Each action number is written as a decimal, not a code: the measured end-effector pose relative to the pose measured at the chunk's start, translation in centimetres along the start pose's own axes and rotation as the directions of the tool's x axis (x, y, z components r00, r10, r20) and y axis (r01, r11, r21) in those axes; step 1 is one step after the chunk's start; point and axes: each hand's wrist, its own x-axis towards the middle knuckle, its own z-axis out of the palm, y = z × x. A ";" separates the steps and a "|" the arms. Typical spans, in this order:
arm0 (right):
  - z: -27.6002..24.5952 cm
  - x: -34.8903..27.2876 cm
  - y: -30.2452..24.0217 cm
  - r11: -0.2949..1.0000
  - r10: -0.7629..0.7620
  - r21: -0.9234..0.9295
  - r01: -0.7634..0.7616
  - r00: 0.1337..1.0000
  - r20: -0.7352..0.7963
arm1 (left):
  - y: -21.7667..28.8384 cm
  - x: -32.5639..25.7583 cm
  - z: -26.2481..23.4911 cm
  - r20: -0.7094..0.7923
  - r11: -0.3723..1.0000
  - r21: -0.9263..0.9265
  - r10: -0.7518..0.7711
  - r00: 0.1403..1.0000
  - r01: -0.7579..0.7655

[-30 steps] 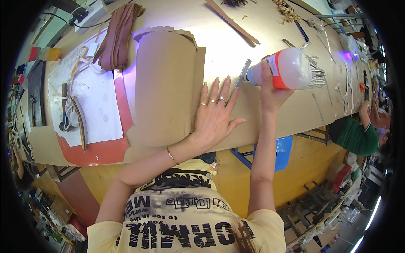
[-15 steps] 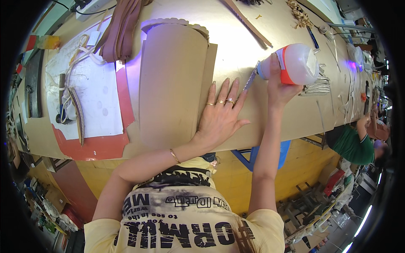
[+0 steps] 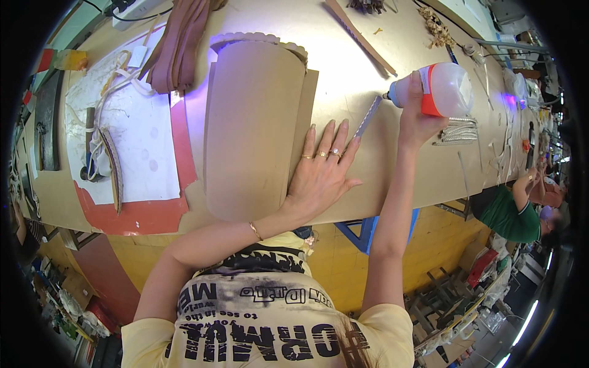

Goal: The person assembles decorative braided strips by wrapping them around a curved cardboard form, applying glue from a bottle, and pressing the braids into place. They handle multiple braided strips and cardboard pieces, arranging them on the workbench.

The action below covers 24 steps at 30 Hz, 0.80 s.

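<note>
My left hand [image 3: 322, 172] lies flat on the worktable, its ringed fingers spread. The index fingertip is at the near end of a narrow pale strip with a scalloped or braided edge [image 3: 368, 116]. My right hand [image 3: 419, 122] grips a translucent plastic squeeze bottle [image 3: 451, 92] with a red-and-white label and a bluish cap end. The bottle lies tilted sideways, its dark nozzle tip just beyond the strip's far end. Left of my left hand sits a curved tan sheet [image 3: 254, 129] with a scalloped far edge, on a flat tan board.
Brown straps [image 3: 178, 49] lie at the far left, beside a white sheet [image 3: 156, 141] over a red board [image 3: 135, 218]. A thin brown strip [image 3: 362, 40] rests at the back. Right of the bottle is a silvery cord bundle [image 3: 459, 132]. Another person in green [image 3: 509, 211] sits farther right.
My right hand has moved the bottle a little to the right, and its nozzle has drawn off the strip, which shows more fully. My left hand stays nearly in place.
</note>
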 end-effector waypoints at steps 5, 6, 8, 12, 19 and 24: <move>-0.2 -0.2 -0.3 0.998 -0.001 0.056 -0.003 0.997 0.081 | 0.0 0.0 0.0 0.003 1.000 -0.003 -0.001 1.000 0.001; 0.0 -0.2 -0.2 0.997 -0.032 0.069 0.026 0.996 0.078 | 0.0 0.0 0.0 0.003 1.000 -0.003 0.001 1.000 -0.001; 0.2 -0.2 0.1 0.998 -0.024 0.058 0.021 0.998 0.062 | 0.0 -0.1 0.1 -0.001 1.000 -0.006 0.003 1.000 -0.003; -0.1 0.1 0.1 0.998 0.064 0.005 -0.064 0.998 -0.002 | -0.1 -0.1 0.0 -0.009 1.000 0.002 0.010 1.000 -0.010; -2.1 -1.6 -1.5 0.993 0.085 0.075 -0.087 0.996 0.035 | -0.3 -1.8 -0.9 -0.110 0.978 -0.166 0.110 0.988 -0.127; -1.6 -1.9 -1.3 0.996 0.061 0.060 -0.066 0.995 0.081 | -1.2 -6.9 -2.3 -0.053 0.953 0.082 0.297 0.953 -0.293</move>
